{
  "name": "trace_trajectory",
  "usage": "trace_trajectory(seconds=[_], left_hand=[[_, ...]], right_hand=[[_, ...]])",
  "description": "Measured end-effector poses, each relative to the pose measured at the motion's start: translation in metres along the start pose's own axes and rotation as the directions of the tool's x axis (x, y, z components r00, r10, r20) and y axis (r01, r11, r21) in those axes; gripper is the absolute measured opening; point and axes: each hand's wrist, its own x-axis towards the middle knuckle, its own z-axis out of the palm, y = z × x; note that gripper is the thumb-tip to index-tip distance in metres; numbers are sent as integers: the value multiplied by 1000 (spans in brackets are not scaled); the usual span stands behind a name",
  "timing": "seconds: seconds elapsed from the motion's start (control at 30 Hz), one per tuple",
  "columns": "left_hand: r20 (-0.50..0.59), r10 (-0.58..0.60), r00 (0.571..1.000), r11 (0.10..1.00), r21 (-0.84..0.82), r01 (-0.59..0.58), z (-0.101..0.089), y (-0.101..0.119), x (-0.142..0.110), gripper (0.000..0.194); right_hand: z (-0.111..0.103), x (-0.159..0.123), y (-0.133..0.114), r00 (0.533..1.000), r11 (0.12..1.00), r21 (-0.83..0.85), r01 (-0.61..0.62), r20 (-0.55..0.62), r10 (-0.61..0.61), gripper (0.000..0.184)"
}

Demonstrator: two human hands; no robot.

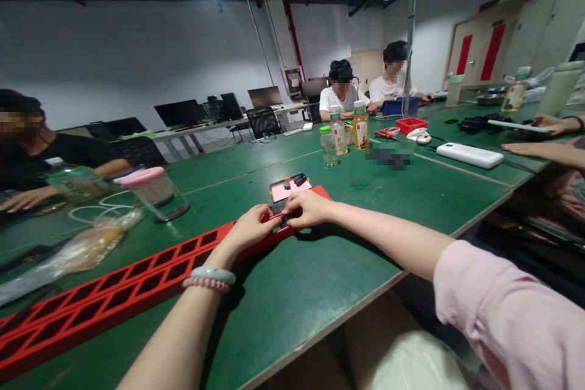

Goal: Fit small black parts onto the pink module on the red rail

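A long red rack (167, 265) with two rows of dark slots runs slantwise over the green table. At its far end my left hand (256, 226), a bracelet on its wrist, has its fingers bent together at the rack. My right hand (307, 207) meets it from the other side, thumb and fingers pinched close to the left fingertips. A small dark piece shows between the two hands; whether it is held or sits in the rack is hidden by the fingers. Just behind them lies a shallow pink-lined box (284, 189) with small black parts in it.
Left of the rack stand a pink-lidded jar (158, 195) and a plastic bag (98, 241). Drink bottles (361, 128), a red tray (412, 126) and a white rectangular device (470, 155) are farther back. Other people sit around the table, one person's hands (542, 149) at the right.
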Motion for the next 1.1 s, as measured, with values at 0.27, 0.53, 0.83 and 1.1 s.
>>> trace_trajectory(seconds=[0.27,0.53,0.83,1.1], left_hand=[[-7,22,1000,1000,-14,-23,2,-4,0,47],[-10,27,1000,999,-30,-28,3,-5,-1,49],[-6,37,999,999,-28,-38,2,-3,-2,53],[3,42,999,998,-52,-42,-1,0,-3,49]], right_hand=[[1,1,-1,999,999,-47,14,53,-12,11],[5,-2,3,996,995,-49,88,19,-87,15],[5,-3,5,995,994,-27,102,14,-101,13],[4,-5,-6,995,993,-74,89,45,-86,12]])
